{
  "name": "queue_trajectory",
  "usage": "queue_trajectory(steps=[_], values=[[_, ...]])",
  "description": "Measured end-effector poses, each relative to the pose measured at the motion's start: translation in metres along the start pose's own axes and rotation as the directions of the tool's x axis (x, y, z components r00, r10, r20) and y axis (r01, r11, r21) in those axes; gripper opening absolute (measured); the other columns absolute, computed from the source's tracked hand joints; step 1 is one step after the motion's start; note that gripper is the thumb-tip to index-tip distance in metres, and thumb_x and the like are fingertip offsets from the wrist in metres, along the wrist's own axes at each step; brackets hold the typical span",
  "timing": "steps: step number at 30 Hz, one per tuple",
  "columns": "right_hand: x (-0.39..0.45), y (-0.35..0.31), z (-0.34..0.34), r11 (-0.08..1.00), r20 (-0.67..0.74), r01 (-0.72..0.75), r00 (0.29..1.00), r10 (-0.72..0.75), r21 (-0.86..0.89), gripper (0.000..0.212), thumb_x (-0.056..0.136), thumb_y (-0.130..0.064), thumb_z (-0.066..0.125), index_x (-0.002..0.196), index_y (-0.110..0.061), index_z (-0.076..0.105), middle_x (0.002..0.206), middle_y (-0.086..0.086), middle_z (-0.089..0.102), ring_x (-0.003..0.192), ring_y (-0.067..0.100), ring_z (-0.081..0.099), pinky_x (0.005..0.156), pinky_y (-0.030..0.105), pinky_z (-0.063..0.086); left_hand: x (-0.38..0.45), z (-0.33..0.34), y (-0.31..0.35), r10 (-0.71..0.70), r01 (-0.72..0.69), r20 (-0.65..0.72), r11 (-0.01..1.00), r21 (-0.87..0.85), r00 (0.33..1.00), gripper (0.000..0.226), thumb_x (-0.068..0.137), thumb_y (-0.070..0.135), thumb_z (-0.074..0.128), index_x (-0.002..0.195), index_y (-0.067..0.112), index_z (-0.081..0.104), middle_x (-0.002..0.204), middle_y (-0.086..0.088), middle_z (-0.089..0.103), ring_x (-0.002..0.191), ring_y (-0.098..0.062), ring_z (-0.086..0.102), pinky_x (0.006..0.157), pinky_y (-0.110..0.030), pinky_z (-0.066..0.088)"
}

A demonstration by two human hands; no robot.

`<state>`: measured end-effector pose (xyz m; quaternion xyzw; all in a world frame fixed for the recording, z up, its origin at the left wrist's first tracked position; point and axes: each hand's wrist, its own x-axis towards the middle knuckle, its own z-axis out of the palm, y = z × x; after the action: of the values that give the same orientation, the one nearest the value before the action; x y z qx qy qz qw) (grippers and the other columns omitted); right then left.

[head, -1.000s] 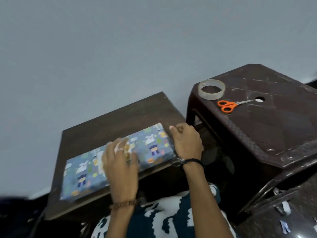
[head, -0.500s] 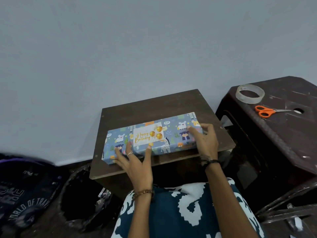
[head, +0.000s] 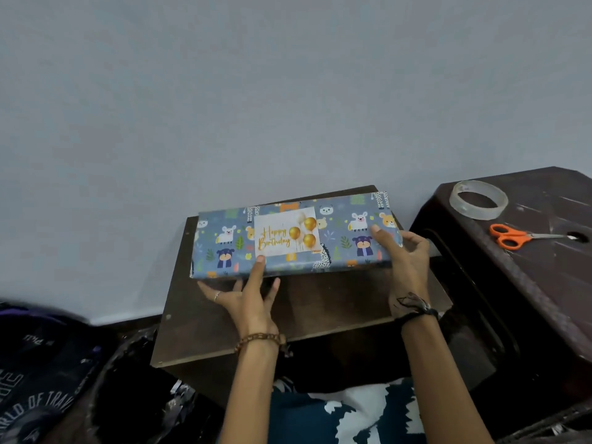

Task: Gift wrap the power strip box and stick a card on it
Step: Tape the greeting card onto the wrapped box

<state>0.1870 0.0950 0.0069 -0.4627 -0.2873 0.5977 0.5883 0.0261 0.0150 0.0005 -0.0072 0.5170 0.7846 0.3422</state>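
Box: long flat power strip box in blue animal-print paper (head: 349, 238), lifted above the dark wooden bench (head: 208, 328).
Card: white "Happy Birthday" card with gold balloons (head: 285, 232) on top.
Left grip (head: 246, 299): clasping the near edge.
Right grip (head: 405, 267): clasping the right end.
Beside: clear tape roll (head: 478, 199), orange-handled scissors (head: 512, 236) on brown plastic stool (head: 544, 283).

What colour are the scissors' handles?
Orange, on the scissors lying on the stool, seen from the head view.

left hand's fingers (head: 238, 285) tucked under the wrapped box (head: 346, 248), bag (head: 35, 379) cut off, print perhaps partly legible
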Motion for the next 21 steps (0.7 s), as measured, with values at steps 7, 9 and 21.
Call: queue_trajectory(steps=[7, 9, 21], values=[[0.049, -0.012, 0.035, 0.995, 0.239, -0.021, 0.971, -0.004, 0.099, 0.020, 0.087, -0.020, 0.061, 0.104, -0.010, 0.062, 0.099, -0.001, 0.068, 0.088, 0.008, 0.067, 0.075, 0.019, 0.053, 0.055, 0.060, 0.021, 0.047, -0.047, 0.006, 0.999, 0.000, 0.999, 0.094, 0.072, 0.008, 0.076, 0.141, 0.030, 0.016, 0.127, -0.002, 0.051, 0.114, -0.021, 0.054, 0.075, -0.039, 0.056], [0.065, -0.011, 0.043, 0.996, 0.271, -0.038, 0.963, 0.014, 0.082, 0.006, 0.089, -0.018, 0.058, 0.094, -0.016, 0.061, 0.091, -0.006, 0.067, 0.079, 0.001, 0.067, 0.068, 0.013, 0.051, 0.069, 0.071, 0.019, 0.001, -0.001, 0.006, 1.000, -0.019, 1.000, 0.073, 0.076, 0.013, 0.074, 0.134, 0.021, 0.030, 0.120, 0.001, 0.051, 0.112, -0.018, 0.052, 0.077, -0.035, 0.054], [0.112, 0.041, 0.060, 0.983, 0.049, -0.155, 0.986, 0.160, -0.099, 0.034, 0.090, -0.013, 0.060, 0.119, -0.003, 0.048, 0.117, 0.013, 0.059, 0.106, 0.021, 0.060, 0.091, 0.033, 0.050, 0.108, 0.071, -0.015, 0.005, 0.000, -0.073, 0.998, 0.068, 0.997, 0.069, 0.081, 0.008, 0.069, 0.134, 0.019, 0.026, 0.135, -0.007, 0.045, 0.121, -0.022, 0.050, 0.084, -0.036, 0.052]])
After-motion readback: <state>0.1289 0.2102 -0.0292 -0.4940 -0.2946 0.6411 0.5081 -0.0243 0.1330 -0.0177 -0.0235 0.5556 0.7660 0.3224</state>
